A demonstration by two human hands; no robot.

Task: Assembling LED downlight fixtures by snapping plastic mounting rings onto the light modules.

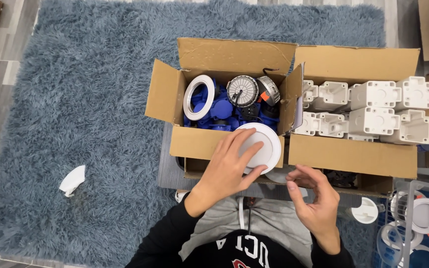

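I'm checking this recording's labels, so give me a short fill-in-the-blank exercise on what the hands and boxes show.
1. The left hand rests on a round ____ disc.
2. The right hand holds ____.
3. The left cardboard box holds mostly ____ parts.
4. The boxes stand on a shaggy ____ rug.

Missing words: white; nothing; blue; blue-grey
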